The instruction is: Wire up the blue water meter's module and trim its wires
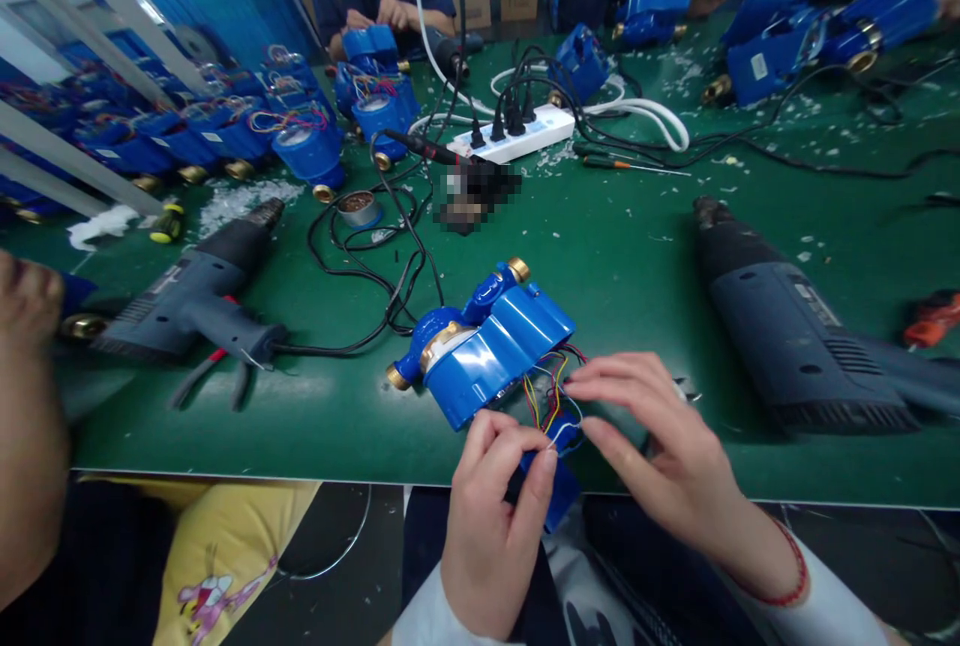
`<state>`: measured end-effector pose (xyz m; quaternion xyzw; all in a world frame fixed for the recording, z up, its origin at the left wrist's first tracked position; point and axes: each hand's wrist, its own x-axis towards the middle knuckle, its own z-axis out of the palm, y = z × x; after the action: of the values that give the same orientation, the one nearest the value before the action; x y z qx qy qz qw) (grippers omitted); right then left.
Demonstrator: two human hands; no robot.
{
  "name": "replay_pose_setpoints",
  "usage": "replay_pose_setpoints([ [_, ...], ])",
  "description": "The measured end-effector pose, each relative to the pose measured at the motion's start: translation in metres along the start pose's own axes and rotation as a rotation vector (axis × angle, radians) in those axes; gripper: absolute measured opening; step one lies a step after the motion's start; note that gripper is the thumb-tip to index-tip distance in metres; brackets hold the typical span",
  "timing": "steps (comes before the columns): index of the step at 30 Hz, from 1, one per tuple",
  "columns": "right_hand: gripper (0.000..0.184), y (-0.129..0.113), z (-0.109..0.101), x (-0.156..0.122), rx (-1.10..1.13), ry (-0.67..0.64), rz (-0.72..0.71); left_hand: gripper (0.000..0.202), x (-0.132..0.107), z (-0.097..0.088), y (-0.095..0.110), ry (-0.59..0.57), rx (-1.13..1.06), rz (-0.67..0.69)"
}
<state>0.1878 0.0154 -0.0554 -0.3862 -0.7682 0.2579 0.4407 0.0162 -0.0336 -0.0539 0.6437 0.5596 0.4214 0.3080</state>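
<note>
A blue water meter (491, 351) with brass threaded ends lies tilted on the green table in front of me. Thin red, yellow, black and white wires (553, 396) come out of its near side and run down to a blue part (561, 501) at the table's edge, partly hidden by my fingers. My left hand (499, 516) is closed, pinching a thin white wire (564, 431) between thumb and forefinger. Close by on the right, my right hand (664, 456) has its fingers apart beside the wires, thumb tip near the white wire's far part.
Heat guns lie to the left (202, 291) and right (795, 326). Pliers (217, 376), a solder tin (358, 209), a white power strip (517, 134), a screwdriver (626, 164) and black cables surround the meter. More blue meters (307, 146) stand behind. Co-workers' hands (390, 14) are across the table; another person's arm (30, 406) is at left.
</note>
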Motion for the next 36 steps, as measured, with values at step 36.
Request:
replay_pose_setpoints([
  [36,0.008,0.007,0.008,0.005,0.246,-0.061,-0.110,0.010,-0.007,0.000,-0.005,0.073,-0.001,-0.080],
])
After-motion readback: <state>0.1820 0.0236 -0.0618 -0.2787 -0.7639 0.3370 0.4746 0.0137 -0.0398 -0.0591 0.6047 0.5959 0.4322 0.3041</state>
